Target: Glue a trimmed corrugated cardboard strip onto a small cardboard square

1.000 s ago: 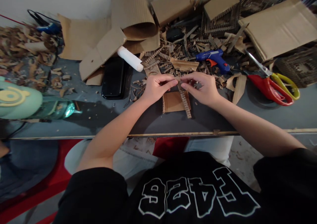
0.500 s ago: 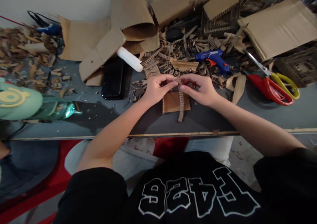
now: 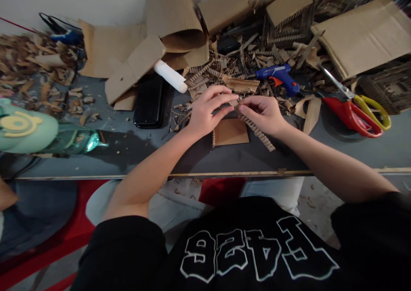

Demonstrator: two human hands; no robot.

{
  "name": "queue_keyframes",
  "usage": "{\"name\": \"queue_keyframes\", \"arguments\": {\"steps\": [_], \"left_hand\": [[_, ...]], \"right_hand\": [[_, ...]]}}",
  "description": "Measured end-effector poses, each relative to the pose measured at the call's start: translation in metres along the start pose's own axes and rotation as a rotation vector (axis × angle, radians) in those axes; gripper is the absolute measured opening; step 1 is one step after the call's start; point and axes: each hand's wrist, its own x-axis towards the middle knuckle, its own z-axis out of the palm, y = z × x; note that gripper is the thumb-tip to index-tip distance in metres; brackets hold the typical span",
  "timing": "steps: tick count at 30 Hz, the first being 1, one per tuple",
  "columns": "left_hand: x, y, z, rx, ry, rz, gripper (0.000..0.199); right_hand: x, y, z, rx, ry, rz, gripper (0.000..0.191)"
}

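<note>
A narrow corrugated cardboard strip (image 3: 259, 134) slants down to the right from my fingers, its ribs showing. My right hand (image 3: 263, 114) pinches it near the upper end between thumb and fingers. At that same end, the thumb and fingers of my left hand (image 3: 208, 111) close around a small bit of cardboard (image 3: 234, 103); whether this bit is joined to the strip is hard to see. Beneath both hands a square cardboard piece (image 3: 231, 132) lies flat on the dark table (image 3: 199, 156), with a ribbed edge on its left side.
A blue glue gun (image 3: 282, 77) and red-and-yellow scissors (image 3: 353, 106) lie to the right. Left are a black phone-like object (image 3: 148, 102), a white roll (image 3: 171, 76) and a green bottle (image 3: 28, 126). Cardboard scraps (image 3: 221, 70) and a curved cardboard sheet (image 3: 175, 12) fill the back.
The strip has swung from hanging straight down to slanting down to the right. My left fingers have lifted and spread a little, and my right hand has turned with the strip.
</note>
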Motion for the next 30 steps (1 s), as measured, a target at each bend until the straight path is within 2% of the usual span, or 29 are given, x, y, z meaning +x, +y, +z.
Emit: {"name": "queue_keyframes", "arguments": {"steps": [3,9,15,19,21,26,30], "left_hand": [[0.001,-0.002,-0.003,0.08,0.023,0.098,0.024],[0.001,0.001,0.0,-0.033,0.011,0.135,0.026],[0.001,0.009,0.002,-0.127,0.064,-0.018,0.024],[0.0,0.016,0.001,-0.187,0.096,-0.258,0.024],[0.0,0.02,-0.001,-0.203,0.075,-0.334,0.027],[0.002,0.022,-0.005,-0.274,-0.028,-0.343,0.031],[0.002,0.021,-0.003,-0.226,-0.008,-0.298,0.022]], "right_hand": [[-0.001,-0.001,-0.001,-0.056,0.008,-0.037,0.039],[-0.003,-0.001,0.001,-0.151,0.025,-0.121,0.033],[-0.004,-0.001,0.0,-0.285,0.048,-0.178,0.026],[-0.004,0.0,-0.001,-0.331,0.046,-0.187,0.026],[-0.004,0.0,-0.001,-0.354,0.048,-0.186,0.026],[-0.007,0.001,-0.001,-0.428,0.017,-0.217,0.025],[-0.007,0.003,0.001,-0.441,0.005,-0.248,0.024]]}}
